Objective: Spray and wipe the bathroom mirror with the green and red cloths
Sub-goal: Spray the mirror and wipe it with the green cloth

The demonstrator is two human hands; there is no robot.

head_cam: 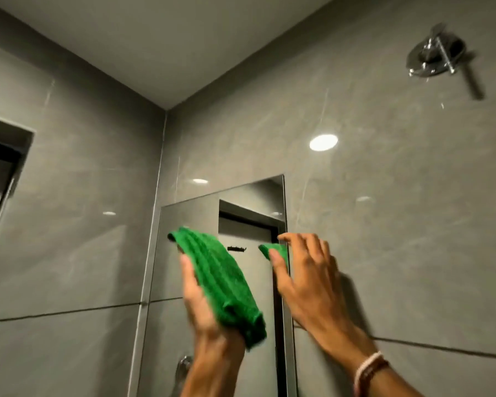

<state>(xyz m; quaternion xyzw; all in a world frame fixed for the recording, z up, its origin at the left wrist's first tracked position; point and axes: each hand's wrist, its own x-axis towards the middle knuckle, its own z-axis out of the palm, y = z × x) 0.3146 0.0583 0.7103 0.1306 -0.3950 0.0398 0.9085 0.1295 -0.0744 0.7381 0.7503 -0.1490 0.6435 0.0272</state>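
The mirror (pixel 241 282) is a tall narrow panel set into the grey tiled wall, and it reflects a dark doorway. My left hand (pixel 201 299) is raised in front of the glass. It grips a folded green cloth (pixel 221 273) that drapes over its fingers, and the cloth's lower edge is blurred. My right hand (pixel 307 279) rests with fingers spread at the mirror's right edge, its back towards me. A small green patch (pixel 271 249) shows in the glass beside its thumb. Neither a red cloth nor a spray bottle is in view.
A chrome shower head (pixel 433 57) juts from the wall at upper right. A dark recessed opening (pixel 3 159) sits in the left wall. A chrome fitting (pixel 185 363) shows near the mirror's lower part. I wear wristbands (pixel 368 371) on my right wrist.
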